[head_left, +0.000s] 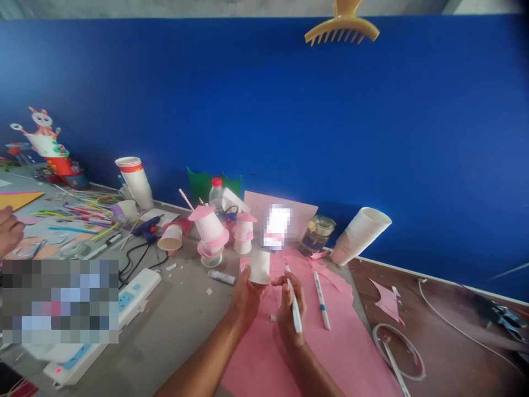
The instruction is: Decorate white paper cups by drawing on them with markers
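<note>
White paper cup [260, 267] in left hand [246, 298], upside down; right hand [290, 306] gripping pen [295, 306]

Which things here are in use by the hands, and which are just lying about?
In use: paper cup in left hand; white pen in right hand; pink paper underneath.
Lying about: second pen, cup stack, glue gun, water bottle, glass jar.

Back wall [372, 121]: flat, deep blue, fills most of the view. Pale strip [165, 8] runs along its top edge. Yellow comb-like plastic piece [342, 25] hangs at the top. Table [182, 325]: grey surface on the left, brown wood-grain section [454, 353] on the right. Light even and bright; a soft shadow lies along the wall's foot.
</note>
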{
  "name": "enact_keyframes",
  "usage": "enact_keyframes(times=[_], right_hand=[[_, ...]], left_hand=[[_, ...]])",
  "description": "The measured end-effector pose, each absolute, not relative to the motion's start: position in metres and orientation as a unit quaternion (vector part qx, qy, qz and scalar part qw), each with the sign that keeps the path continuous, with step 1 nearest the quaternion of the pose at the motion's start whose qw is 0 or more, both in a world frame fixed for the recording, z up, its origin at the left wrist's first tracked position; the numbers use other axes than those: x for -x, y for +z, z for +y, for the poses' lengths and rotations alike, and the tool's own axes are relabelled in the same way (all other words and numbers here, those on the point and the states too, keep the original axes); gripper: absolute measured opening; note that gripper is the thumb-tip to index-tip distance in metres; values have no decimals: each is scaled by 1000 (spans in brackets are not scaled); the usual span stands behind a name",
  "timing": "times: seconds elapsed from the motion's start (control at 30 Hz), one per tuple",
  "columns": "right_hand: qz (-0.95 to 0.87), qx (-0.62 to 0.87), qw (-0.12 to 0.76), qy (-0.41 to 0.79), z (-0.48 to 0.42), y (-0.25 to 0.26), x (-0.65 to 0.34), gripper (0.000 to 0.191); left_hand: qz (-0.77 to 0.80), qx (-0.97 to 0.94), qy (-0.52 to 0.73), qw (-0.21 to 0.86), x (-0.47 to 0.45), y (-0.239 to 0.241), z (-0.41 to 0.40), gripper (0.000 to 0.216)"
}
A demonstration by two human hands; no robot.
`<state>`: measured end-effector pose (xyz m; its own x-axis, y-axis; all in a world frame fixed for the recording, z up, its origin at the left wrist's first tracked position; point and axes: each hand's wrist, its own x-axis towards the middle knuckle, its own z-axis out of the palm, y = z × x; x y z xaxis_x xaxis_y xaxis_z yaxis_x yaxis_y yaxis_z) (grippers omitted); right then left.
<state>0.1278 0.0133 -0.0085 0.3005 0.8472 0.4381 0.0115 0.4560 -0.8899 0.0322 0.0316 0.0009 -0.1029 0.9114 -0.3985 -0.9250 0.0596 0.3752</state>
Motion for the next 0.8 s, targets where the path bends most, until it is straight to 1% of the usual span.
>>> enact_keyframes(times=[0.07, 0.17, 0.3, 0.5, 0.6, 0.8], right_hand=[[-563, 416, 659, 276, 10, -10, -127, 23], [-586, 421, 634, 279, 9, -11, -128, 25], [-564, 430, 638, 299, 15, -16, -133, 30], [-540, 404, 652, 347, 22, -18, -143, 32], [-531, 388, 670, 344, 22, -17, -143, 34], [-533, 406, 665, 330, 24, -15, -144, 34]], left_hand=[[289, 40, 678, 675, -32, 2, 31, 18], [266, -4, 676, 687, -32, 4, 29, 16], [226, -82, 673, 700, -33, 5, 24, 16], [212, -119, 650, 720, -32, 4, 22, 20], [187, -123, 642, 734, -31, 3, 22, 23], [181, -146, 625, 745, -30, 6, 22, 25]])
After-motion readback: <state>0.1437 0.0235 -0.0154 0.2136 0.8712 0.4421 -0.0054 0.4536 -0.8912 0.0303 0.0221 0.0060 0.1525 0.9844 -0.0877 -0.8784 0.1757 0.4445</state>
